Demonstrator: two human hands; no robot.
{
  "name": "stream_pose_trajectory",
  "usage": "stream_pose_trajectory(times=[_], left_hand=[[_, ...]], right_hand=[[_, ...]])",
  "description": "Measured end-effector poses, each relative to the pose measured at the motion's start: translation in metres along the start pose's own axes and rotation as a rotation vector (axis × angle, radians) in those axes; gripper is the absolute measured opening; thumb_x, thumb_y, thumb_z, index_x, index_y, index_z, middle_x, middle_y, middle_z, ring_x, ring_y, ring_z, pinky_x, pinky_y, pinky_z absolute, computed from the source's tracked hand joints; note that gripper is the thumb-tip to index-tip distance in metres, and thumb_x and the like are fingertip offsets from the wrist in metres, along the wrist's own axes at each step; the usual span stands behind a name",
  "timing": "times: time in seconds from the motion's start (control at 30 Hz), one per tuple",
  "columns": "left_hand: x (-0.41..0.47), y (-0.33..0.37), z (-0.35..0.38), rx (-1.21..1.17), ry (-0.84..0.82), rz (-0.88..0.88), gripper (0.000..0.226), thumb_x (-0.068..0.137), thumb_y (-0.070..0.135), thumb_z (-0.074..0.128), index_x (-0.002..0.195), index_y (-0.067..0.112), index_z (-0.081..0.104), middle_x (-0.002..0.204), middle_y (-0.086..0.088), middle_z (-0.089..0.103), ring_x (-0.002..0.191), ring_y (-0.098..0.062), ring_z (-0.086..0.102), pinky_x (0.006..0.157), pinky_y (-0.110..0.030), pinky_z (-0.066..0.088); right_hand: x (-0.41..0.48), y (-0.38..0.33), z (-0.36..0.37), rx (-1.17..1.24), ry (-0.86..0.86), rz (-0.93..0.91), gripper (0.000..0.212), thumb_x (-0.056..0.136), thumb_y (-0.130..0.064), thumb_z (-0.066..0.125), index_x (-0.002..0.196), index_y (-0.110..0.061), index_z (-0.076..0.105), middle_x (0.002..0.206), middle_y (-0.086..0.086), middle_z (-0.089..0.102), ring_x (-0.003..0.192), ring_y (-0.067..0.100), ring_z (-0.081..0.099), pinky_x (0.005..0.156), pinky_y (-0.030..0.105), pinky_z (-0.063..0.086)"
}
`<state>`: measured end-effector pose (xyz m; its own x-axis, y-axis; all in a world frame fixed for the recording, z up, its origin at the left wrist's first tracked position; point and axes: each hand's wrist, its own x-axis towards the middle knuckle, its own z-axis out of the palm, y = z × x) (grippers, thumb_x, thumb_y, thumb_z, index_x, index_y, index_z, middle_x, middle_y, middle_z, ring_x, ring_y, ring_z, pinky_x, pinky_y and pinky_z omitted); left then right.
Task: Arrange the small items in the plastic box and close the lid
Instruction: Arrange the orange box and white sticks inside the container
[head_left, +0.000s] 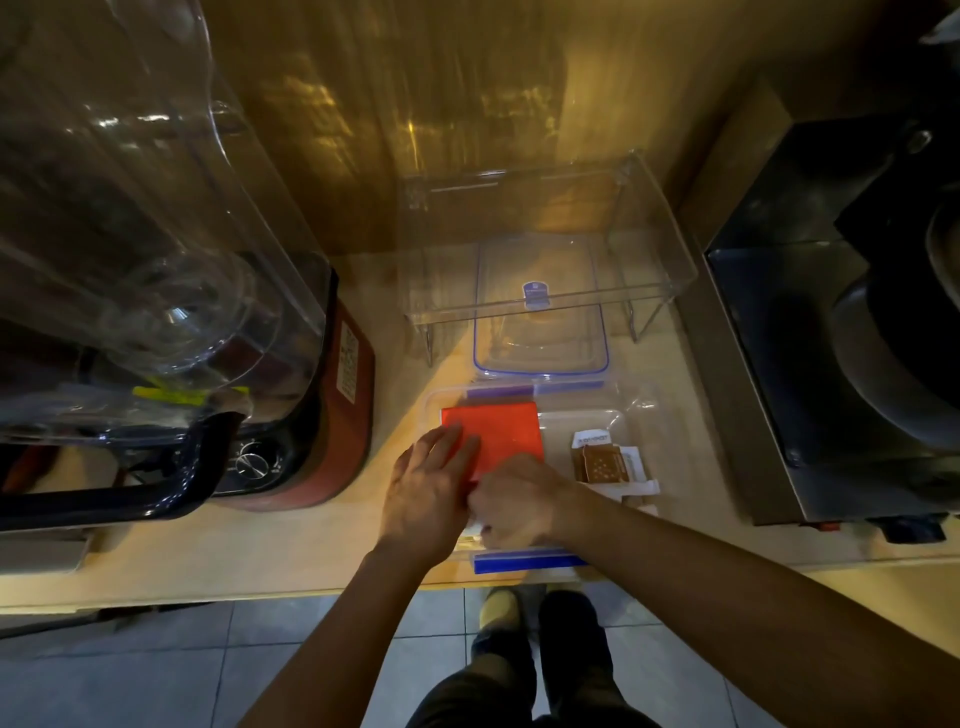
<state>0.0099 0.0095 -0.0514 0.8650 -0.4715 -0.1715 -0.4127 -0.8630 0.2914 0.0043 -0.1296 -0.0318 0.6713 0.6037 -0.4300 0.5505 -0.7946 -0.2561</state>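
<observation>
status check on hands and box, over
Left hand flat on orange packet in box. Right hand curled at its near edge, grip unclear. Lid off, behind box, partly under clear stand.

Kitchen or drinks counter, likely. Evidence: blender (156, 260) with clear jug and dial knob on pale wooden counter (260, 551); dark metal appliance (810, 364) at right; clear acrylic stand (649, 234); tiled floor (311, 649) below.

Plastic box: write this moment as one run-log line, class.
stage: packing | left hand: flat on orange packet in plastic box | right hand: curled, contents unclear | lid: off, behind box
</observation>
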Motion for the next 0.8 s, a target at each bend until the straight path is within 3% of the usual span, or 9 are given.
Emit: stream_pose_trajectory(times=[0.27, 0.5, 0.6, 0.67, 0.8], left_hand=[[0.002, -0.002, -0.003, -0.036, -0.027, 0.012, 0.058, 0.083, 0.017, 0.058, 0.138, 0.026, 0.041, 0.150, -0.001, 0.036, 0.130, -0.023, 0.036, 0.104, -0.037, 0.030], [0.001, -0.001, -0.006, -0.050, -0.036, 0.004, 0.056, 0.085, 0.017, 0.054, 0.138, 0.029, 0.040, 0.152, 0.001, 0.034, 0.131, -0.022, 0.035, 0.103, -0.037, 0.031], [0.000, -0.001, -0.006, -0.044, -0.041, 0.005, 0.053, 0.088, 0.022, 0.053, 0.139, 0.031, 0.039, 0.152, 0.002, 0.034, 0.131, -0.022, 0.035, 0.103, -0.037, 0.031], [0.000, -0.002, -0.005, -0.029, -0.037, 0.005, 0.051, 0.089, 0.027, 0.051, 0.138, 0.032, 0.039, 0.152, 0.003, 0.034, 0.131, -0.021, 0.035, 0.105, -0.038, 0.029], [0.000, 0.000, -0.003, -0.009, -0.001, -0.011, 0.049, 0.090, 0.025, 0.053, 0.136, 0.033, 0.042, 0.150, 0.004, 0.038, 0.130, -0.022, 0.038, 0.112, -0.045, 0.021]], right_hand=[[-0.002, 0.003, 0.005, -0.035, 0.099, -0.107, 0.026, 0.088, -0.029, 0.050, 0.101, -0.010, 0.064, 0.103, 0.010, 0.066, 0.089, 0.027, 0.060, 0.063, 0.031, 0.032], [-0.001, 0.010, 0.011, 0.087, 0.083, -0.126, 0.025, 0.084, -0.026, 0.054, 0.103, -0.012, 0.063, 0.105, 0.007, 0.067, 0.094, 0.025, 0.060, 0.069, 0.029, 0.032], [-0.005, 0.012, 0.002, 0.278, 0.005, -0.088, 0.022, 0.083, -0.025, 0.058, 0.101, -0.013, 0.063, 0.099, 0.008, 0.068, 0.084, 0.020, 0.058, 0.070, 0.026, 0.040], [-0.013, 0.016, -0.008, 0.439, 0.001, -0.076, 0.019, 0.080, -0.023, 0.061, 0.096, -0.014, 0.065, 0.091, 0.006, 0.068, 0.076, 0.017, 0.056, 0.060, 0.023, 0.036], [-0.045, 0.040, -0.022, 0.706, 0.026, 0.066, 0.022, 0.074, -0.018, 0.065, 0.096, -0.017, 0.068, 0.071, -0.010, 0.062, 0.057, 0.000, 0.049, 0.051, 0.011, 0.034]])
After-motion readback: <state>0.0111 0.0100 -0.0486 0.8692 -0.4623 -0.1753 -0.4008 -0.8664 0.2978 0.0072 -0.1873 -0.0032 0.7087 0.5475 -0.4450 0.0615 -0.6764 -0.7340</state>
